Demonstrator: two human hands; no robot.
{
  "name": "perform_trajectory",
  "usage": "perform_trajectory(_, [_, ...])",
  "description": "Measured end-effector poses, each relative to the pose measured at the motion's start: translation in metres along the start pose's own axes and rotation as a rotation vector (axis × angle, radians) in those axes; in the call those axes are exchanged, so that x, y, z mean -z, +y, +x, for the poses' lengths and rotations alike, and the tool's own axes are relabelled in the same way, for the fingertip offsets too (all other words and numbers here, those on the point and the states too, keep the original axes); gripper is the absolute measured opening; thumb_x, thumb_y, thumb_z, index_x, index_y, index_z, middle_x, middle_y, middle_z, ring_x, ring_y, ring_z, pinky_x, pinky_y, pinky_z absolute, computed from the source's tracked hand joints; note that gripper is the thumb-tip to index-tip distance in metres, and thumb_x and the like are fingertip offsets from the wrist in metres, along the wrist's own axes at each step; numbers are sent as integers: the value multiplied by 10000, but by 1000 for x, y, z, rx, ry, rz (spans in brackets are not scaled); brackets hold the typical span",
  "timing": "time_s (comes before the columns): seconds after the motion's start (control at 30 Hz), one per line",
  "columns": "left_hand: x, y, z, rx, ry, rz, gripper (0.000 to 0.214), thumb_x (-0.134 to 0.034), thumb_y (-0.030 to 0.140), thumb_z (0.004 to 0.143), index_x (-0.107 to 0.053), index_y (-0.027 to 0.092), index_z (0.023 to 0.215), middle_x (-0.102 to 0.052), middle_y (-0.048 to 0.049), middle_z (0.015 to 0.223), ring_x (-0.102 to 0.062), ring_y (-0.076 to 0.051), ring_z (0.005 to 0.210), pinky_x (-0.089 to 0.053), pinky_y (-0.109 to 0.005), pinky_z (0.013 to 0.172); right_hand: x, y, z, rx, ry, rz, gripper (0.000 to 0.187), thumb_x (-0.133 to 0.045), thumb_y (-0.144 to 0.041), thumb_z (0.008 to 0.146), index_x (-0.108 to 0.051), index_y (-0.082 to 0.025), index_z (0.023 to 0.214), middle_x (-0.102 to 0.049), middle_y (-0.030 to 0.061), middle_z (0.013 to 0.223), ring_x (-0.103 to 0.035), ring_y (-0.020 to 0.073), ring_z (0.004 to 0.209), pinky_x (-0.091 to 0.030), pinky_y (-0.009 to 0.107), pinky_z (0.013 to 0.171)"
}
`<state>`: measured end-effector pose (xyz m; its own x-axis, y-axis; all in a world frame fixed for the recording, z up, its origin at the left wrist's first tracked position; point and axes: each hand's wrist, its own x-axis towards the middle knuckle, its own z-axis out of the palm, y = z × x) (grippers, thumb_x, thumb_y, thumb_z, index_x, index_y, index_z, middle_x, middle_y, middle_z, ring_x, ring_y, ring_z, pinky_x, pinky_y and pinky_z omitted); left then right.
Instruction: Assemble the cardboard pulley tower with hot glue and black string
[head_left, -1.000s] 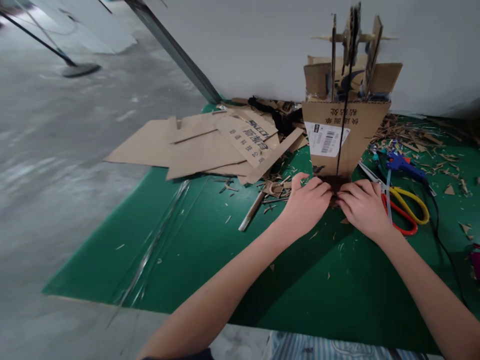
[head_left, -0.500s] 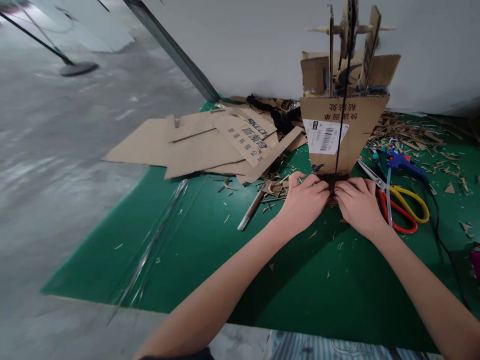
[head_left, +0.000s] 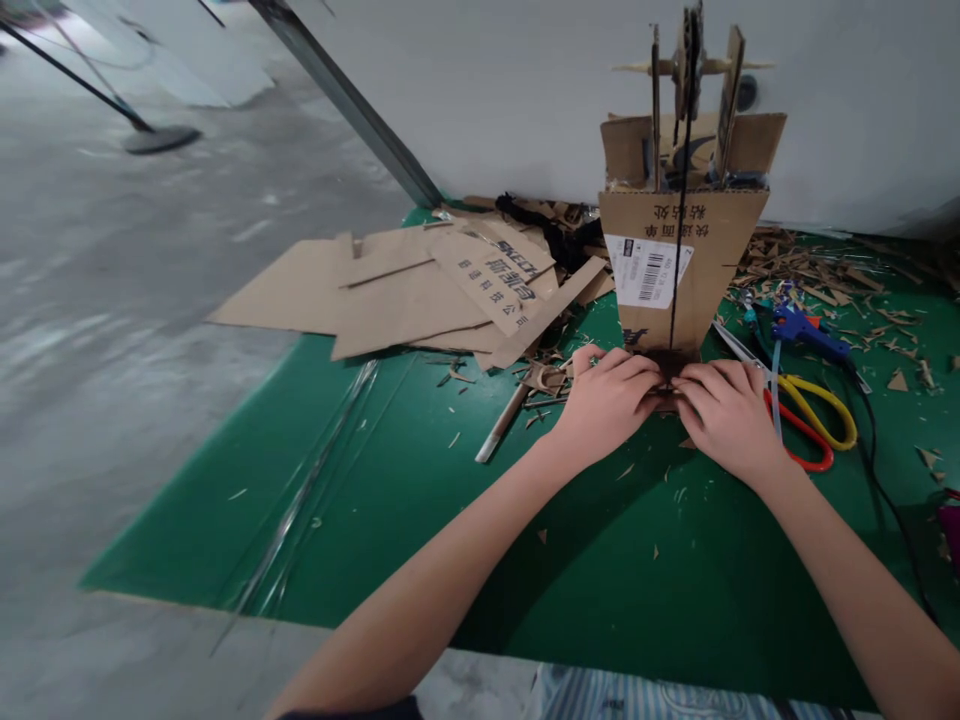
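A tapering cardboard tower [head_left: 720, 240] stands upright before me, with a shipping label on its front. At its top, a cardboard wheel [head_left: 686, 70] sits on a wooden stick [head_left: 634, 68] between two cardboard uprights. Over the wheel and down the front runs a black string [head_left: 681, 240], ending low between my fingertips. My left hand [head_left: 611, 395] is closed at the tower's foot, its fingertips pinched at the string. Opposite it, my right hand [head_left: 724, 410] pinches at the same spot, the fingertips nearly meeting. The exact grip is partly hidden by my fingers.
Right of my right hand lie scissors [head_left: 821, 410] with red and yellow handles and a blue glue gun [head_left: 810, 335] with its cord. Cardboard sheets [head_left: 405, 290] are piled at left. Cardboard scraps [head_left: 795, 265] litter the green board [head_left: 337, 500]. A wall rises behind.
My right hand has shifted slightly right, its fingers drawing nearer a pinch. The tower's top has shifted a little left and down in view. My left hand stays nearly in place.
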<state>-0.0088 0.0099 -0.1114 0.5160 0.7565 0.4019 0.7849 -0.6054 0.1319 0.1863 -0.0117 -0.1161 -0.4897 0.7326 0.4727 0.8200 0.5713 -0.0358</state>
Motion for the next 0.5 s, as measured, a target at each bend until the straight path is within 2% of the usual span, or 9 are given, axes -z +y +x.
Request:
perform_trajectory(0.13, [7,-2,2,-2,2,-70,108,-607,289,918,-681,215,891,-744,15,1041,-627,-176,932,-301,-400,898,4,5,-5,-35,44,-9,206,-532,-234,929,-691,-203,1055,-704,58,1103,-508,245,1043,-306,414,913])
perform_trajectory(0.27, [19,-10,3,-23,70,-136,181,-536,281,962,-660,209,852,-746,3,995,-639,-155,912,-331,-373,897,4,7,-7,-51,69,-9,198,-532,-262,931,-696,-204,1027,-709,57,1072,-517,246,1023,-310,413,904])
perform_trajectory(0.4, [27,-20,4,-29,87,-169,205,-474,272,985,-629,192,876,-734,-23,923,-627,-161,886,-373,-345,847,5,6,-6,-44,78,-5,197,-543,-282,925,-693,-207,1029,-708,57,1061,-523,250,1015,-313,419,900])
perform_trajectory(0.5, [26,-28,4,-23,125,-130,261,-407,256,995,-564,186,799,-691,-31,815,-586,-168,790,-379,-334,769,5,4,-6,-34,85,-3,200,-543,-276,923,-690,-204,1037,-708,59,1057,-526,252,1012,-314,426,907])
